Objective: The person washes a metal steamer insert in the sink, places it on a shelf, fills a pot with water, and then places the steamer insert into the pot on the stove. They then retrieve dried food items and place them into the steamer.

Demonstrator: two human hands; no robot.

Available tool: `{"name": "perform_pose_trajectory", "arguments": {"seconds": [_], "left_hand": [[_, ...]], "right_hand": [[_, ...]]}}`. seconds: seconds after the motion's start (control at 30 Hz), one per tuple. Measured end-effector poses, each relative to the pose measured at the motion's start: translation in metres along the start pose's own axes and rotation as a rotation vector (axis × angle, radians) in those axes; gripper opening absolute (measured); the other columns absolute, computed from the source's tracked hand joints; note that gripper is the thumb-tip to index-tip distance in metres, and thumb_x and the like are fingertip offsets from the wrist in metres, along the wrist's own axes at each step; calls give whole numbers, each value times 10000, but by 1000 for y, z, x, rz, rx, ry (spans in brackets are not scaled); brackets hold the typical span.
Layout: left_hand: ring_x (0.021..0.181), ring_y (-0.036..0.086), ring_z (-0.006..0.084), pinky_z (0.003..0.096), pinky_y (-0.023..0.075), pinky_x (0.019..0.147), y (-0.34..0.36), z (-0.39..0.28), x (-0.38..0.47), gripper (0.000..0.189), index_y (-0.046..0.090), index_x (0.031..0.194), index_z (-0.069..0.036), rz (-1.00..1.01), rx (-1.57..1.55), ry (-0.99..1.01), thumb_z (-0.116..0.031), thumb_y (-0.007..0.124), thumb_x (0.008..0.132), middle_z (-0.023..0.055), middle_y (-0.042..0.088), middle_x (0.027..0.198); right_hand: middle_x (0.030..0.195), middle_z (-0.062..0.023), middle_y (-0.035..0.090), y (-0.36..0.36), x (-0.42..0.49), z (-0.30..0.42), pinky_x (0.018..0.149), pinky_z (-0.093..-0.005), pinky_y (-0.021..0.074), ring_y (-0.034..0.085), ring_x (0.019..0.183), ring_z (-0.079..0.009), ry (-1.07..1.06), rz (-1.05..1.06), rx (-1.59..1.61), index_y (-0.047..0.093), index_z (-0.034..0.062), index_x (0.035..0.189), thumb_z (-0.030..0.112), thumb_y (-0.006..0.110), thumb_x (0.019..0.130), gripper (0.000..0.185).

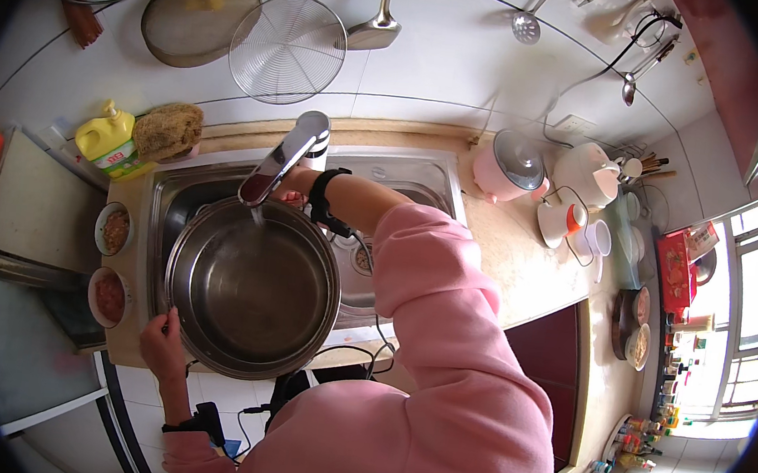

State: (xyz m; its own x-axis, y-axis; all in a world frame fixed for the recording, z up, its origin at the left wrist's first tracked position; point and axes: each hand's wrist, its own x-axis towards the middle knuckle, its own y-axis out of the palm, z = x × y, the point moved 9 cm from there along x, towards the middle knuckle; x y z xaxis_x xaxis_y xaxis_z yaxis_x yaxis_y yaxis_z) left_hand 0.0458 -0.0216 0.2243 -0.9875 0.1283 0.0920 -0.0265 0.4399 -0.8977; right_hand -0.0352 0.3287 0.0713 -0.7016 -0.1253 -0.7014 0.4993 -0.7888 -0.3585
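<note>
A large round stainless steel pot (258, 286) sits over the left basin of the sink (168, 189), with some clear liquid in it. Water runs in a thin stream from the chrome faucet (284, 159) into the pot near its far rim. My left hand (162, 345) grips a dark side handle at the pot's near left rim. Behind the spout, my right hand (293, 186) is by the far rim; the faucet partly hides its fingers, so whether it grips anything cannot be told. Both wrists wear black straps with devices and cables.
Two bowls of minced food, one upper (115, 229) and one lower (109, 297), stand left of the sink. A yellow soap bottle (109, 135) and a brown fibrous scrubber (168, 132) are behind. A pink electric pot (509, 167) stands right; a wire strainer (287, 50) hangs above.
</note>
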Motion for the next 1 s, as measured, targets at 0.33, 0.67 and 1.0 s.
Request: {"name": "perform_pose_trajectory", "arguments": {"seconds": [0.33,0.67,1.0], "left_hand": [[558,535,292,402,385,531,2,1,-1,323,620,715,12,-1,-12,17,-273,606,866,167,568,641],[544,523,303,406,378,521,3,-2,1,320,627,711,11,9,2,20,-269,608,864,174,563,627],[641,596,344,418,442,578,-2,5,1,310,647,708,-24,-36,-26,5,-299,613,846,155,620,685]], "right_hand": [[508,-43,515,-9,-20,9,425,-303,367,466,436,-154,-93,-65,-57,537,102,576,461,505,835,444],[537,-16,538,-5,-28,12,430,-302,391,485,443,-136,-38,-6,58,578,122,677,430,564,819,339],[454,1,425,-9,18,-39,303,-233,316,429,366,-99,-87,59,696,483,113,620,176,628,790,232]]}}
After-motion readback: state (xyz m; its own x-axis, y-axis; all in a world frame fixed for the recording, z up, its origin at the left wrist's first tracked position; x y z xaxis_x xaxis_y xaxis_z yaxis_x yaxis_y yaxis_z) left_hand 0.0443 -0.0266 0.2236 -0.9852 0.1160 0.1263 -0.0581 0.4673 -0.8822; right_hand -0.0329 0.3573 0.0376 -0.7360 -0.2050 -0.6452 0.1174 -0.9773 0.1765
